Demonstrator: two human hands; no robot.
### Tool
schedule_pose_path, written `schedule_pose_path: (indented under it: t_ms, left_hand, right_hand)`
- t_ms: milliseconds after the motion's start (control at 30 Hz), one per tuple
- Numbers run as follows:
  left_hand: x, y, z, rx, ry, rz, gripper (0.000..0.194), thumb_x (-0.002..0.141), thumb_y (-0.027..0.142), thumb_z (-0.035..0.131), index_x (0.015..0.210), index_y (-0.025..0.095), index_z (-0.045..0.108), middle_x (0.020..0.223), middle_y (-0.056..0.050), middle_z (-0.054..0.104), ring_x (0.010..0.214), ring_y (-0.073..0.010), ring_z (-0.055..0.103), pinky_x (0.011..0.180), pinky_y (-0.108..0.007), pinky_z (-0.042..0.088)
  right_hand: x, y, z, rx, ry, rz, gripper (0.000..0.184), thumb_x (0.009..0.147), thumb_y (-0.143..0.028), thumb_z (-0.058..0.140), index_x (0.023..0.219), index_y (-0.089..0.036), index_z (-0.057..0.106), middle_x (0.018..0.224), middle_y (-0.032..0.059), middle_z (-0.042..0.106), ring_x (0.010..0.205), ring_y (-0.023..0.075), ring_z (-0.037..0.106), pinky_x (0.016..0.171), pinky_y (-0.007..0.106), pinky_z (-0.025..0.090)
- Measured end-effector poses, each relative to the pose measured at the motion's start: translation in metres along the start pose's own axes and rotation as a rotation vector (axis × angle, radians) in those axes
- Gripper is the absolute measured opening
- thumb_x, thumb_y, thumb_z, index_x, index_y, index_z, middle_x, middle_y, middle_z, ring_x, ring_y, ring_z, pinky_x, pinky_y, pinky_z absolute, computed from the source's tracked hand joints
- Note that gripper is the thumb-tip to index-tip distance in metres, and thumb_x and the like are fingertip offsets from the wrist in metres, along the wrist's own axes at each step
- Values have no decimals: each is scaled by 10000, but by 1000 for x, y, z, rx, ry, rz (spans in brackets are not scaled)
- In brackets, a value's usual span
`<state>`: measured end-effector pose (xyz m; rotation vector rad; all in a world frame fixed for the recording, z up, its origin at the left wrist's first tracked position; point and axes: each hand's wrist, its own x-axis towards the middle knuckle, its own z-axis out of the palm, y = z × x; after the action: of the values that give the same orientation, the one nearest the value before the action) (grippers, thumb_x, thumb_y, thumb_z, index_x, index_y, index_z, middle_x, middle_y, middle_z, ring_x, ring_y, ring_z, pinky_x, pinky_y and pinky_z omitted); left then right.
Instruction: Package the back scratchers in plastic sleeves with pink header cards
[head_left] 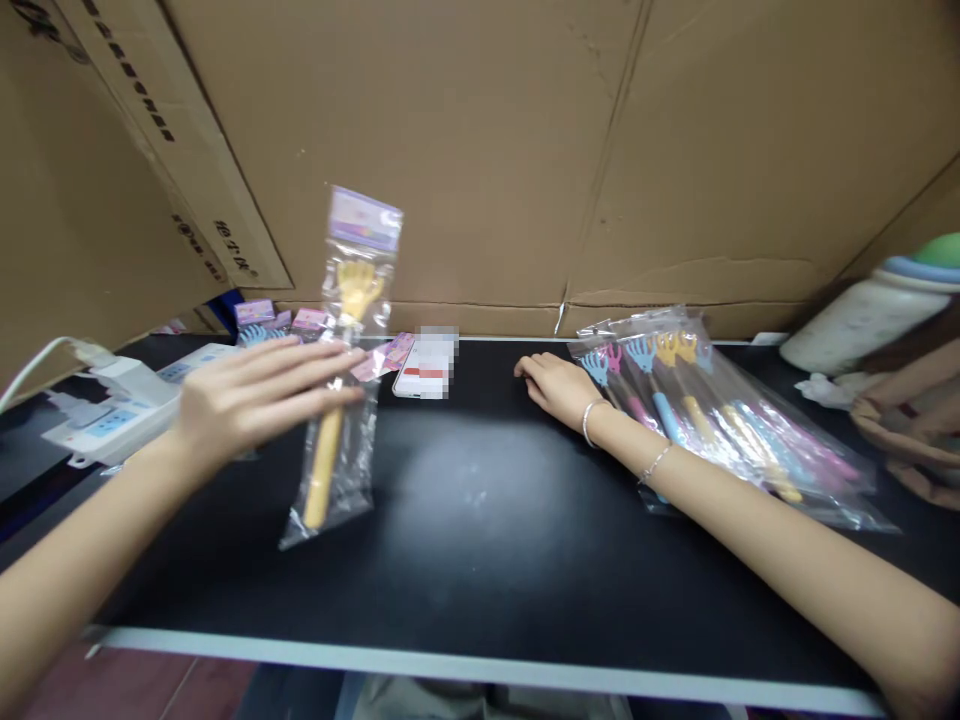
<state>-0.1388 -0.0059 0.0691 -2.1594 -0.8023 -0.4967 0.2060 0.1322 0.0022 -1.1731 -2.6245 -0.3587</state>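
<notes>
My left hand point(262, 388) holds up a yellow back scratcher point(327, 450) sealed in a clear plastic sleeve with a purple header card point(365, 218). The fingers lie straight across the front of the sleeve, and the thumb is hidden. The scratcher stands nearly upright, claw end up, slightly blurred. On the black table point(480, 560), my right hand point(559, 388) rests with loosely bent fingers and nothing in them. Beside it, partly under the forearm, lies a clear bag of several back scratchers point(720, 410) in blue, yellow and pink.
Packaged scratchers with pink-purple cards point(259, 318) lie at the back left, near a white power strip point(112, 420) with plugs. A white phone-like object point(420, 370) lies at the back. At right are a pale bottle point(862, 320) and a brown bag point(915, 430). Cardboard walls point(465, 150) enclose the table.
</notes>
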Motion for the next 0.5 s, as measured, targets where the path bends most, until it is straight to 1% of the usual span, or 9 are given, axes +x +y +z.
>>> schedule_pose_path:
  t_ms: [33,67,133,200,267,333,367,433,500]
  left_hand:
    - [-11,-12,-1,0,-14,-75,329,858,143,535,1125,331,576,1294,110,536,1167,-116,545,991,-359,475]
    - [-22,-23,-1,11,-8,-171,296,858,167,533,1089,341,594,1286,136,537,1146,-113,560,983,-367,480]
    - [-43,-42,2,62,-48,-353,207,867,224,509,1002,326,629,1261,156,555,1117,-122,580,954,-368,490]
    - [-60,-55,6,118,-149,-496,191,887,256,455,954,293,630,1209,144,602,1056,-127,610,868,-319,509]
    - [-73,-62,11,158,-314,-607,229,904,288,405,1007,284,610,1191,104,626,981,-132,627,726,-223,483]
    - [-84,-64,16,184,-439,-691,256,903,309,382,1031,280,602,1125,74,663,846,-124,636,584,-158,387]
    - [-89,-65,19,187,-493,-707,268,904,309,372,1043,282,600,1098,70,674,798,-114,627,563,-147,346]
    - [-97,-66,23,199,-514,-739,282,902,308,362,1038,286,608,1050,73,684,734,-93,601,566,-138,304]
    - [-104,-71,26,106,-464,-710,288,893,310,371,1057,306,607,1004,83,685,692,-74,569,583,-132,293]
  right_hand:
    - [0,0,-1,-9,-7,-1,230,858,-99,403,1013,-169,558,934,66,643,879,180,559,758,274,392]
    - [0,0,-1,-17,-16,-3,241,857,-89,399,1021,-173,555,935,65,650,871,176,568,748,271,391]
    - [0,0,-2,-31,-34,-10,263,849,-70,400,1039,-178,547,948,63,660,866,172,584,731,265,389]
    - [0,0,-4,-45,-50,-8,285,838,-58,405,1056,-181,541,958,63,668,862,172,598,713,260,386]
    - [0,0,-6,-53,-63,8,295,836,-59,405,1069,-184,539,957,63,674,850,171,610,689,257,381]
    - [0,-1,-7,-55,-70,27,291,843,-71,404,1072,-189,541,954,60,680,834,170,618,666,256,375]
    - [0,-1,-8,-59,-70,34,287,846,-77,405,1071,-191,543,952,56,682,828,171,620,655,256,371]
    - [-1,-2,-8,-74,-73,31,282,850,-84,406,1067,-195,547,949,49,684,819,172,622,636,258,362]
    - [-1,-2,-9,-97,-82,18,277,854,-88,408,1062,-200,552,943,45,682,818,172,619,622,258,353]
